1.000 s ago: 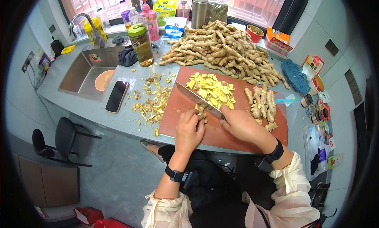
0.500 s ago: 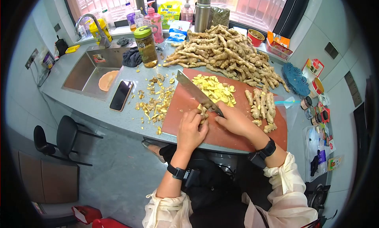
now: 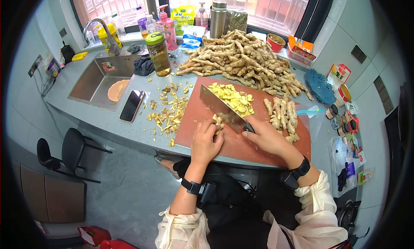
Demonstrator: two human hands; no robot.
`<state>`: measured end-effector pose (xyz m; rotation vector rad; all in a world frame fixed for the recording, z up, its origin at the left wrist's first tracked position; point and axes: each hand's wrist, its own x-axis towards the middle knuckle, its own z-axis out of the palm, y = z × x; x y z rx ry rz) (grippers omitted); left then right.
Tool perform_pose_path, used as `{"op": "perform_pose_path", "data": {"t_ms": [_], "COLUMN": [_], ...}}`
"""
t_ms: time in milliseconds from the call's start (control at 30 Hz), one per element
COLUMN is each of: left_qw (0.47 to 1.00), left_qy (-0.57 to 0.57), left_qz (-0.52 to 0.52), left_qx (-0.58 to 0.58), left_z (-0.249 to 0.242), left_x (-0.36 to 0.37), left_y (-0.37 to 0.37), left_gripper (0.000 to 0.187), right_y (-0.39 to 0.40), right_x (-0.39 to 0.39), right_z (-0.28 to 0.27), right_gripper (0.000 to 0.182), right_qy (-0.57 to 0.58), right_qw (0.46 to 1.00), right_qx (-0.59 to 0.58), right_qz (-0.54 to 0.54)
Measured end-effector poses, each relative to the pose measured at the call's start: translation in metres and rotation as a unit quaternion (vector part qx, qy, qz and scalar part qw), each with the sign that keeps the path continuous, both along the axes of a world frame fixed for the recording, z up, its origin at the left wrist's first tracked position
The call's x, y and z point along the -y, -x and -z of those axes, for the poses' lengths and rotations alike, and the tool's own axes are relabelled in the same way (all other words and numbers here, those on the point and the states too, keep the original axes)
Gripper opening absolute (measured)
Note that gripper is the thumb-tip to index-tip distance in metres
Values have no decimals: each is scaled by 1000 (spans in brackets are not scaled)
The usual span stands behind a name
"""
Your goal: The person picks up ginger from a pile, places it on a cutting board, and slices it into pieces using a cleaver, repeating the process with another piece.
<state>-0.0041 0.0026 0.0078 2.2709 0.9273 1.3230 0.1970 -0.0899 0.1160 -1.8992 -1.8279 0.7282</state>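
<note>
My left hand (image 3: 206, 141) is closed round a piece of ginger (image 3: 218, 121) on the reddish-brown cutting board (image 3: 194, 115). In my right hand (image 3: 267, 137) is the handle of a cleaver (image 3: 222, 107), its broad blade slanting up to the left, just right of the held ginger. Beyond the blade lie yellow ginger slices (image 3: 235, 98) in a loose heap. Several whole ginger roots (image 3: 282, 113) rest at the board's right side. Left of the board, peel and trimmings (image 3: 168, 115) are scattered over the counter.
A large pile of ginger (image 3: 246, 61) stands behind the board. Left are a phone (image 3: 132, 105), a green-lidded bottle (image 3: 158, 57) and a sink (image 3: 88, 83). Blue baskets (image 3: 320, 87) and small jars (image 3: 332, 111) line the right side.
The cleaver has shifted right, away from the held ginger, and its broad face shows more. My right hand has moved right and slightly down with it. My left hand keeps its grip.
</note>
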Motion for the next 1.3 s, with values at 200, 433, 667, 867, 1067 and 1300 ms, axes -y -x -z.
{"op": "perform_pose_path", "data": {"t_ms": [200,433,667,867,1067,1300], "left_qw": [1000,1000,999,1000,1000,1000], "left_qy": [9,8,31,16,12,15], "left_qz": [3,3,8,15,8,9], "left_qx": [3,-1,3,5,-3,-12], "left_z": [-4,-3,-5,-4,-5,-4], "left_x": [1,-1,0,-1,-1,0], "left_y": [0,1,1,1,1,1], "left_gripper": [15,15,18,21,22,13], "right_y": [1,4,21,28,25,11], "right_x": [-3,-9,-27,-54,-74,-60], "right_z": [2,1,-3,5,23,21], "right_gripper": [36,33,28,26,27,30], "right_qy": [-1,16,46,9,-13,-19], "right_qw": [999,995,991,992,995,999], "right_qx": [37,96,123,119,87,33], "right_qz": [-10,-26,-25,-46,-46,-38]}}
